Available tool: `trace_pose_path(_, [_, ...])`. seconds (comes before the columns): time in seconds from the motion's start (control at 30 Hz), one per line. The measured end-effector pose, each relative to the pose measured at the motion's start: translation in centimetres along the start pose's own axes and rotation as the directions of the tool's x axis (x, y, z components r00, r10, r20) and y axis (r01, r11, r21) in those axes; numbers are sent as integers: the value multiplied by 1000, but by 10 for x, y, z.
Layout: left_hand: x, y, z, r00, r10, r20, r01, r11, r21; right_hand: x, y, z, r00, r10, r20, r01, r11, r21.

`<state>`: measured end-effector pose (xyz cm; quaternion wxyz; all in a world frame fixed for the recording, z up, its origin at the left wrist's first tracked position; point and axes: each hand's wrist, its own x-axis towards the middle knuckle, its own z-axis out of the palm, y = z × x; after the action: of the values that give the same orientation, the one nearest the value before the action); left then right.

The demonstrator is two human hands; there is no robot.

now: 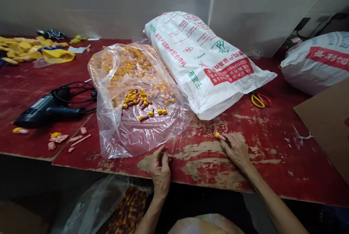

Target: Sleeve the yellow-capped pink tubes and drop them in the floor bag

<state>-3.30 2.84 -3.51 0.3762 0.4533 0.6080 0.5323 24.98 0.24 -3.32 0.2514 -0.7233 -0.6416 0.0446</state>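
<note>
My right hand (236,150) pinches a small yellow-capped pink piece (219,136) just above the worn red tabletop (207,154). At the table's front edge, my left hand (160,170) is loosely curled, thumb raised, with nothing visible in it. Beyond my left hand lies a clear plastic bag (120,132) full of similar capped pieces. A loose heap of capped pieces (137,97) rests on the bag's front part, with a few pieces set apart from it.
A white printed sack (201,59) lies behind the bag, beside scissors (260,100). A heat gun (49,107) and pink scraps (57,138) are at left. Yellow pieces (24,48) lie farther back. Another sack (316,63) and cardboard (327,117) stand right. A filled bag (128,208) sits below the table.
</note>
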Motion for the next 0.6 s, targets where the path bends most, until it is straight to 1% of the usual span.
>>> trace_pose_path(0.07, [-2,-5,2,999,48,9,-49,996,69,-2,-1,1,999,-50,15,51,995,-83])
trace_pose_path(0.13, [-3,-7,3,997,77,17,-78,992,96,-3,-2,1,996,-81,40,86,987,-137])
trace_pose_path(0.2, [-3,-9,2,996,89,29,-92,990,103,-4,-2,2,991,-118,62,127,980,-156])
trace_pose_path(0.27, [-2,-10,1,994,105,33,-108,987,117,-4,0,4,984,-166,70,174,976,-128])
trace_pose_path(0.33, [-2,-10,0,993,113,34,-117,986,123,-1,4,7,981,-195,22,196,978,-70])
trace_pose_path(0.37, [-3,-10,-1,992,118,32,-121,985,120,3,7,9,982,-189,-22,188,981,-42])
trace_pose_path(0.43, [-5,-8,-2,990,140,29,-142,983,112,15,12,14,983,-137,-120,137,991,-12])
trace_pose_path(0.5, [-8,-6,-3,986,168,24,-169,978,121,32,15,21,980,-91,-178,86,996,-39])
trace_pose_path(0.6, [-10,-2,-5,978,207,18,-207,966,156,57,12,33,978,-115,-174,84,981,-177])
